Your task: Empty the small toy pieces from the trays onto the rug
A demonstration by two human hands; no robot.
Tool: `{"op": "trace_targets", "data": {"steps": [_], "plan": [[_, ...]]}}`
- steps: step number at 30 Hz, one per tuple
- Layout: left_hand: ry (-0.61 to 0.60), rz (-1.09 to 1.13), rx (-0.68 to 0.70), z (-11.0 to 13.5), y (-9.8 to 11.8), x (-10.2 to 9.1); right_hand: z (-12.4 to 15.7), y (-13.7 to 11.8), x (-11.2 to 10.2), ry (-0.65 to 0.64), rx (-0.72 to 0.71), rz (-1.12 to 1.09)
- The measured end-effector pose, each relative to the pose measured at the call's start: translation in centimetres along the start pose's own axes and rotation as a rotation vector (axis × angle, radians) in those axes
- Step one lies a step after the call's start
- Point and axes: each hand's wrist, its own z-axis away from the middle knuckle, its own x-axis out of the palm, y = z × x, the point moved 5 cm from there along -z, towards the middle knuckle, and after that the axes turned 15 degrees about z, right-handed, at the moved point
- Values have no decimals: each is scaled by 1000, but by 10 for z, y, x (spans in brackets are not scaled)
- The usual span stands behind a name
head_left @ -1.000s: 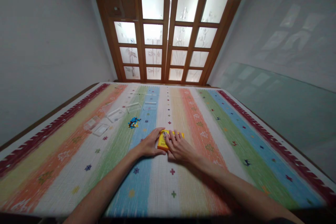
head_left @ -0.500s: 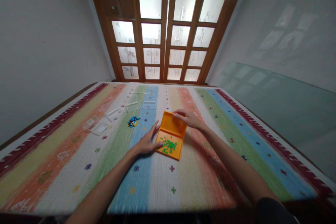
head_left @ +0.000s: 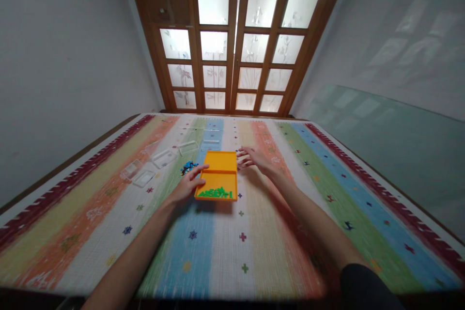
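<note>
My left hand grips the left side of an orange hinged plastic case, which is open with its lid half away from me. The thumb lies over the inside of the near half, and the case seems lifted off the cloth, with a shadow below it. Small green pieces are heaped along the near edge inside. My right hand is just right of the lid, fingers apart, with nothing seen in it. A pile of small blue, black and yellow pieces lies just beyond my left hand.
Several clear plastic boxes and lids, among them a clear tray and a clear box, lie on the left of the table. A striped tablecloth covers the table. Wooden doors stand behind its far edge.
The orange case has moved left and turned straighter. The green pieces, spread out before, have gathered along its near edge. My right hand has let go of the lid.
</note>
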Motion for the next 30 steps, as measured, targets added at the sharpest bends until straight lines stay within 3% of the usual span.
{"op": "trace_targets", "data": {"steps": [6,10,20,24,30], "plan": [[282,-175,179,22,47,-68,21,50,0,-23,64,63],[392,-358,287,34,66,-92,32,61,0,-15,18,58],[439,-759,583,20,65,-114,33,62,-1,-27,-14,28],[409,-920,641,17,61,-110,34,62,-1,-30,-30,18],[345,-931,690,15,49,-103,34,63,-1,-32,-35,6]]}}
